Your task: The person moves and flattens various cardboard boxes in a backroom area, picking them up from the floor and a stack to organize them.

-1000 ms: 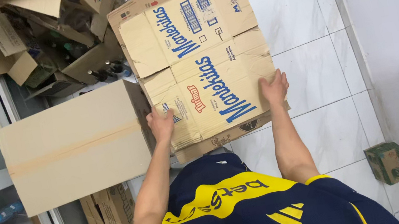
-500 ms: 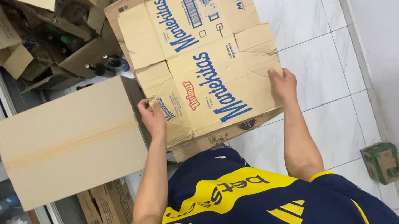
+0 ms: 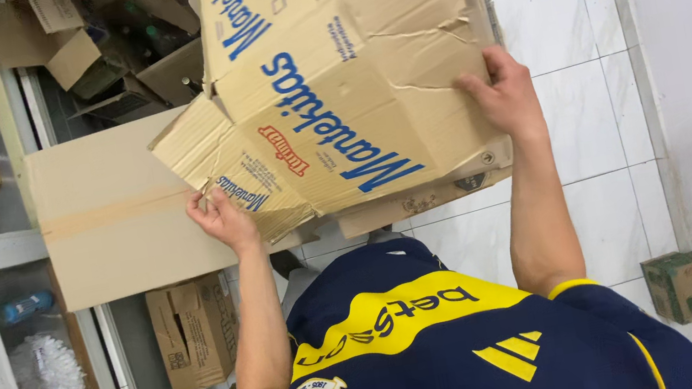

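Head view: a worn, flattened cardboard box with blue and red print is held up in front of the person, tilted, between both hands. The left hand pinches the box's lower corner flap, fingers curled round its edge. The right hand lies spread on the opposite side, fingers wrapped over the creased edge. A plain taped carton stands just behind the left hand; a small green box sits on the white tiled floor, well apart
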